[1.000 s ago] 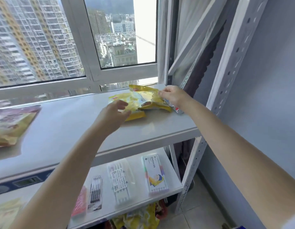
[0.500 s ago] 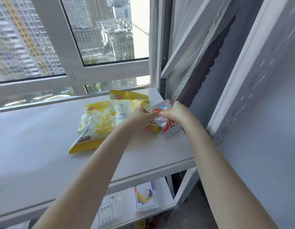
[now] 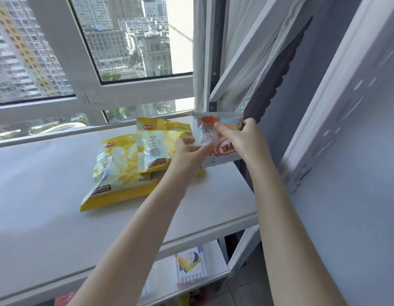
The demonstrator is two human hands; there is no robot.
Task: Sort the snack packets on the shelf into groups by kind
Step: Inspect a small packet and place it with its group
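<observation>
Above shelf (image 3: 59,217): left hand (image 3: 187,154), right hand (image 3: 242,140) both grip white-red packet (image 3: 224,149); yellow packets (image 3: 129,168) beside.

Two yellow snack packets lay on the top shelf (image 3: 59,217) toward its back right corner: a larger yellow packet (image 3: 116,173) flat on the surface and a smaller yellow packet (image 3: 156,146) overlapping its right side. One white-and-red packet (image 3: 216,140) was lifted near the shelf's right edge, held by two hands. One boxed item with a cartoon picture (image 3: 191,263) sat on the lower shelf (image 3: 165,274).
</observation>
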